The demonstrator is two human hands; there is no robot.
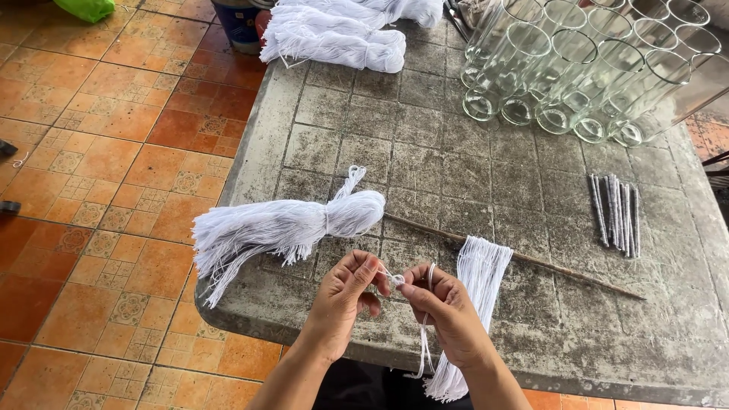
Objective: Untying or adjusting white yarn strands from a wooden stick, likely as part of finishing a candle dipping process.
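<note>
Low in the middle of the frame, the left hand and the right hand meet over the near edge of the grey stone surface. Each grip is pinched together on the same short white string, thumb and forefinger closed on it from either side, with a small knot or loop showing between the fingertips. The string's loose end trails down past the right wrist and off the edge.

Just right of the hands, a flat hank of white threads hangs over a thin brown stick that lies slantwise across the surface. To the left, a tied bundle of white yarn rests on the corner, its cut ends fanning over the edge. More white bundles lie at the top centre. Clear glass tubes are stacked at the upper right, and a small row of grey rods lies at the right. Orange patterned floor tiles fill the left.
</note>
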